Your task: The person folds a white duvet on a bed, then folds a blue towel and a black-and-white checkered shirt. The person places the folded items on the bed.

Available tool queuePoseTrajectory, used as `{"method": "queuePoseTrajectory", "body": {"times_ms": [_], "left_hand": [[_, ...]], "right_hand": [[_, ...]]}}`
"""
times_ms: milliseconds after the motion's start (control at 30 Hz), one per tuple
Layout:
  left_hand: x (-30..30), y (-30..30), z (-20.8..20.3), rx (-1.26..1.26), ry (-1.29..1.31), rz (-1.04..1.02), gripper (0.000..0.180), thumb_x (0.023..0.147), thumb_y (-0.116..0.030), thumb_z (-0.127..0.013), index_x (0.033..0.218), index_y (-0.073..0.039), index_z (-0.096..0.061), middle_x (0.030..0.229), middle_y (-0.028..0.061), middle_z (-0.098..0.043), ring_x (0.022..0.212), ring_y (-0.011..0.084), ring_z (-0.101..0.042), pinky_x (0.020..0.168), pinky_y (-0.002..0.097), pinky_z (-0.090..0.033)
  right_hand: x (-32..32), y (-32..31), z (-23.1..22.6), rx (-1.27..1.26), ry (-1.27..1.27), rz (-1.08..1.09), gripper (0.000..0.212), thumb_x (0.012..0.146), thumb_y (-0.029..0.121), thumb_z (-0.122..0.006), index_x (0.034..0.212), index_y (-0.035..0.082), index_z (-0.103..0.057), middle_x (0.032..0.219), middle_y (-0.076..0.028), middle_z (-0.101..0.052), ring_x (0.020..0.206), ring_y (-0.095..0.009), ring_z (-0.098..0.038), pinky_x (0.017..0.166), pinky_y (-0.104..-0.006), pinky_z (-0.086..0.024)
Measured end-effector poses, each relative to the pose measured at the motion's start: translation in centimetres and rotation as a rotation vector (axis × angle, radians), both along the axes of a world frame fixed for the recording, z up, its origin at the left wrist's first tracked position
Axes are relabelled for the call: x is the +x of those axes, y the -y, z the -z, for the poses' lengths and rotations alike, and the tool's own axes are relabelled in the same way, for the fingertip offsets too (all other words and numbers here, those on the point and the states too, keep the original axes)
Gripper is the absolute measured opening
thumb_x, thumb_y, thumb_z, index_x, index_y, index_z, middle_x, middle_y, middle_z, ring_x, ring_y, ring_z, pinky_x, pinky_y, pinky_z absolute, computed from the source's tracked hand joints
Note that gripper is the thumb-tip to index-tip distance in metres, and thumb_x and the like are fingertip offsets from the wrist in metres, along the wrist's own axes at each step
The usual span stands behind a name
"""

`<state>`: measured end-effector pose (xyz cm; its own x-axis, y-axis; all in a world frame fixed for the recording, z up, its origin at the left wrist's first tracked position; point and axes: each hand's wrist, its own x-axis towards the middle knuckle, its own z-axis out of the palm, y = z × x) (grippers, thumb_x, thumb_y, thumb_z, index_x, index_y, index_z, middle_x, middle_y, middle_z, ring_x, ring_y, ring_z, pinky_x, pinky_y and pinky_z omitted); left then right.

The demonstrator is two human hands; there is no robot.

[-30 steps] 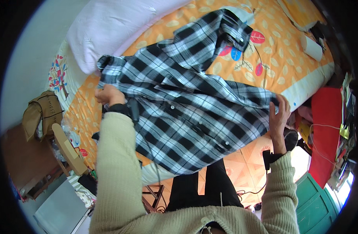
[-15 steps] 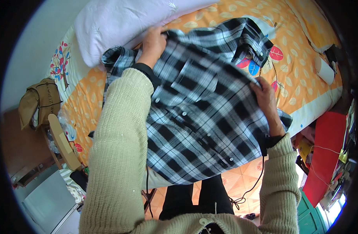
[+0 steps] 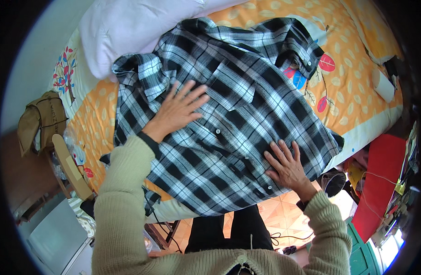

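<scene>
A black, white and grey plaid button-up shirt [image 3: 274, 114] lies spread on a bed, its buttoned front facing up and its chest pocket showing. One sleeve with a buttoned cuff bends out at the far right, and the collar is at the left, partly folded over. My left hand [image 3: 176, 110] rests on the shirt between collar and pocket, fingers spread. Near the lower right hem my right hand [image 3: 287, 168] lies on the cloth, its fingers apart as well. Neither hand grips the fabric.
Under the shirt is an orange leaf-patterned bed sheet [image 3: 352, 87]. A pale lilac pillow [image 3: 123, 32] lies at the far left. A brown paper bag [image 3: 44, 120] stands at the left. A white roll [image 3: 383, 85] sits at the right edge. A red panel [image 3: 380, 178] stands at the lower right.
Both hands have let go of the shirt's edges and come nearer, now lying flat on it. The shirt has settled wider, its left side spread out.
</scene>
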<state>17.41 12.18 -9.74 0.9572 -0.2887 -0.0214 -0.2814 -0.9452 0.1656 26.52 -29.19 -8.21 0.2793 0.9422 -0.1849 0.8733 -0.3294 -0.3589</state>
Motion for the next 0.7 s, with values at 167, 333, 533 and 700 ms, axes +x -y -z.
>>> {"method": "queuePoseTrajectory", "body": {"times_ms": [167, 333, 533, 700], "left_hand": [[-2.0, -4.7, -2.4, 0.091, -0.077, -0.01, 0.059, 0.079, -0.033, -0.071, 0.13, -0.011, -0.053, 0.143, 0.0057, -0.043, 0.137, 0.0258, -0.034, 0.115, 0.0461, -0.026], [-1.7, -7.1, -2.6, 0.357, 0.034, -0.097, 0.035, 0.08, -0.009, -0.063, 0.115, -0.008, -0.06, 0.122, 0.0057, -0.056, 0.124, 0.0228, -0.048, 0.112, 0.0476, -0.028], [-0.6, -7.5, -2.7, 0.167, 0.266, -0.262, 0.025, 0.076, 0.0, -0.059, 0.1, -0.007, -0.06, 0.11, 0.0076, -0.058, 0.108, 0.026, -0.055, 0.098, 0.0443, -0.04], [-2.2, -7.3, -4.3, 0.206, 0.339, -0.28, 0.015, 0.077, -0.003, -0.059, 0.091, -0.008, -0.061, 0.113, 0.0068, -0.058, 0.111, 0.0247, -0.054, 0.095, 0.0429, -0.04]], "right_hand": [[-2.4, 0.6, -2.3, 0.052, -0.05, 0.089, 0.062, 0.081, 0.045, -0.066, 0.129, 0.008, -0.05, 0.124, -0.012, -0.051, 0.115, -0.027, -0.049, 0.099, -0.05, -0.031], [-3.9, 0.6, -0.8, 0.036, -0.141, 0.144, 0.039, 0.078, 0.024, -0.068, 0.109, 0.005, -0.056, 0.094, -0.009, -0.054, 0.087, -0.026, -0.052, 0.079, -0.0406, -0.039], [-3.0, 0.1, -1.0, 0.229, -0.287, 0.243, 0.009, 0.073, 0.005, -0.061, 0.08, 0.004, -0.055, 0.073, -0.01, -0.05, 0.068, -0.029, -0.051, 0.064, -0.0388, -0.042], [-2.3, 0.5, -3.1, 0.205, -0.553, 0.242, 0.008, 0.069, 0.007, -0.06, 0.075, 0.003, -0.055, 0.069, -0.012, -0.05, 0.066, -0.031, -0.054, 0.059, -0.0403, -0.045]]}}
